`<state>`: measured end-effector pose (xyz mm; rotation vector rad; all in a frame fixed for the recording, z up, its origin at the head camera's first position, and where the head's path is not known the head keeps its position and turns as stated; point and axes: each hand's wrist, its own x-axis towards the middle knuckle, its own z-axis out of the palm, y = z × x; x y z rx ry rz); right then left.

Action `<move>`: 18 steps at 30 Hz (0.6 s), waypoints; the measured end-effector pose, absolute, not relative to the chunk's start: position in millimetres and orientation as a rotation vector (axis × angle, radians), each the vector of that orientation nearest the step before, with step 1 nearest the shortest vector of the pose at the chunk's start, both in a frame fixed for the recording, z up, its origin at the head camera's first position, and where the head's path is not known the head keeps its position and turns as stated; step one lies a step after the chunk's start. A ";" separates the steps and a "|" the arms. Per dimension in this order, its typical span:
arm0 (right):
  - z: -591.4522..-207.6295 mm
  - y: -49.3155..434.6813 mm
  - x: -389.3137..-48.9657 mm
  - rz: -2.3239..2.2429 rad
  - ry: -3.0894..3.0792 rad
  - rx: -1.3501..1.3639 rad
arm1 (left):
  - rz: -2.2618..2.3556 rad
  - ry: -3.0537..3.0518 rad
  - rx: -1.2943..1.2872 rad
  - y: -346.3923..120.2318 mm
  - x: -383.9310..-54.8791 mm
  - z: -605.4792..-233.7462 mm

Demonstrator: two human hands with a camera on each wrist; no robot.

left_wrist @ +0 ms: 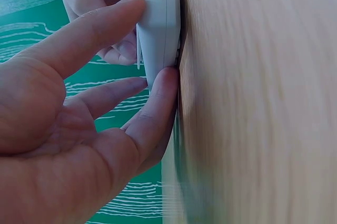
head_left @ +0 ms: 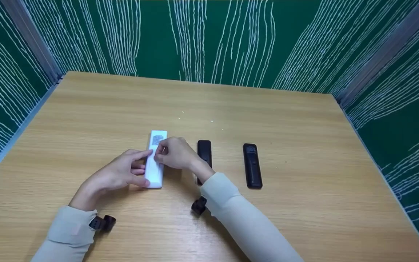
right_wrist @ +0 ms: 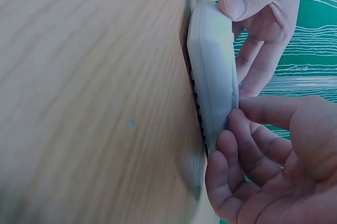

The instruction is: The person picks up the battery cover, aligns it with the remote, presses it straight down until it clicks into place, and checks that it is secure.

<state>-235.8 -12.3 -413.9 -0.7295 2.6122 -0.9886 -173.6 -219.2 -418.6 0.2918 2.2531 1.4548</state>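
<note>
A white remote control point(head_left: 154, 178) lies buttons-down on the table, a printed label near its far end. My left hand point(head_left: 127, 171) holds it from the left side, thumb on the near end and fingertips along the edge. In the right wrist view a thin battery cover point(right_wrist: 235, 82) stands slightly raised from the remote's back. My right hand point(head_left: 175, 153) reaches over the remote and pinches the cover's edge between thumb and curled index finger. The other fingers of that hand are curled beside the remote.
A black remote point(head_left: 204, 148) lies just right of the white one, partly hidden under my right wrist. Farther right lies another black remote point(head_left: 252, 165). Several tiny white specks point(head_left: 212, 121) dot the wooden table point(head_left: 286, 225) beyond them. Green walls with white streaks point(head_left: 155, 40) surround it.
</note>
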 end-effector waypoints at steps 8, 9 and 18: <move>-414.1 -12.7 -237.8 -0.973 2.615 -0.702 | 1.440 2.251 0.251 -219.5 -173.6 -417.0; -414.0 -12.7 -238.2 -0.966 2.614 -0.697 | 1.437 2.251 0.248 -219.6 -173.6 -416.9; -410.0 -13.2 -240.8 -0.873 2.608 -0.627 | 1.432 2.253 0.245 -220.1 -173.5 -416.4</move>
